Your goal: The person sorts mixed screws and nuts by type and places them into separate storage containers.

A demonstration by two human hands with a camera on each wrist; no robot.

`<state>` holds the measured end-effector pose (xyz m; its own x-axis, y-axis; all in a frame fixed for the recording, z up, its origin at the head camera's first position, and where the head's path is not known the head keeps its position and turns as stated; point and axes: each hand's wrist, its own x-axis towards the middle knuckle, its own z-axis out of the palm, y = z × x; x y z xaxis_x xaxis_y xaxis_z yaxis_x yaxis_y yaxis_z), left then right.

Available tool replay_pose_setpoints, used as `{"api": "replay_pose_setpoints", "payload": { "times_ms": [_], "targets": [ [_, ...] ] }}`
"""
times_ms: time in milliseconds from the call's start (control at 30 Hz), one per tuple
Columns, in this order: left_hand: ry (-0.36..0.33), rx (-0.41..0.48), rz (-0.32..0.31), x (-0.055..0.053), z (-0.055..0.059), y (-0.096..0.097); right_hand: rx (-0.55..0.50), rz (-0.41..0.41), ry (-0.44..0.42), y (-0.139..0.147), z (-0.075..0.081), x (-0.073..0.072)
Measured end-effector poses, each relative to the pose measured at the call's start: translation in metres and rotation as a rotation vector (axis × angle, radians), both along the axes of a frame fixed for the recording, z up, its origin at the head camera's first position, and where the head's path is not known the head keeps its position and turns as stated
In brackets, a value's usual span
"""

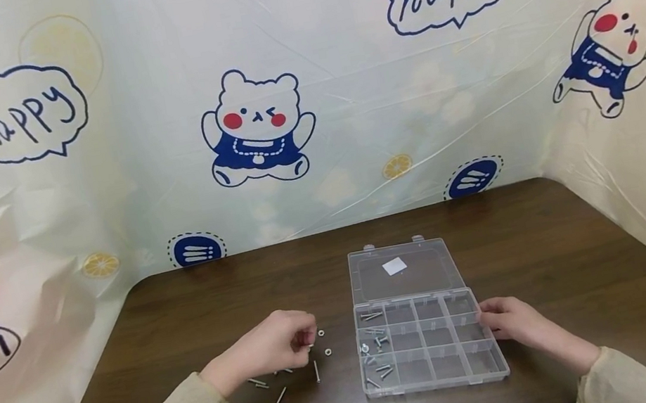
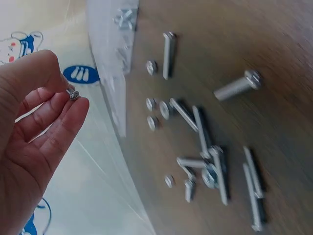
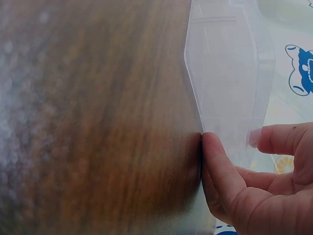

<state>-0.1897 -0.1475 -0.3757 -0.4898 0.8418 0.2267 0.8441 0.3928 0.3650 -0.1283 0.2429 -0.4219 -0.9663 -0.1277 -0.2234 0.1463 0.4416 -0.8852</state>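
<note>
My left hand [image 1: 282,340] is raised over loose hardware at the left of the table, its thumb and fingertips pinching a small screw [image 2: 73,94]. Below and around it lie several long bolts [image 1: 316,371] and small nuts [image 1: 327,352]. A washer [image 2: 210,176] shows among the bolts in the left wrist view. To the right is a clear plastic compartment box [image 1: 441,335]. Screws and other small metal parts [image 1: 381,341] sit in its left column of compartments. My right hand [image 1: 513,321] holds the box's right wall, thumb and fingers at its edge.
The box's clear lid [image 1: 403,281] lies folded back flat behind it, with a small white square [image 1: 394,266] on it. The brown wooden table [image 1: 527,231] ends at a patterned sheet [image 1: 348,119] hung behind and at both sides.
</note>
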Motion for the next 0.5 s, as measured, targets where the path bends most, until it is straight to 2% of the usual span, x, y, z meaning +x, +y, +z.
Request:
{"api": "replay_pose_setpoints", "payload": {
  "times_ms": [233,500],
  "targets": [
    [0.035,0.016,-0.014,0.002,0.008,0.021,-0.002,0.004,-0.005,0.000,0.001,0.000],
    [0.061,0.023,-0.090,0.005,0.016,0.047,-0.006,0.000,-0.001,0.000,0.000,0.000]
  ]
}}
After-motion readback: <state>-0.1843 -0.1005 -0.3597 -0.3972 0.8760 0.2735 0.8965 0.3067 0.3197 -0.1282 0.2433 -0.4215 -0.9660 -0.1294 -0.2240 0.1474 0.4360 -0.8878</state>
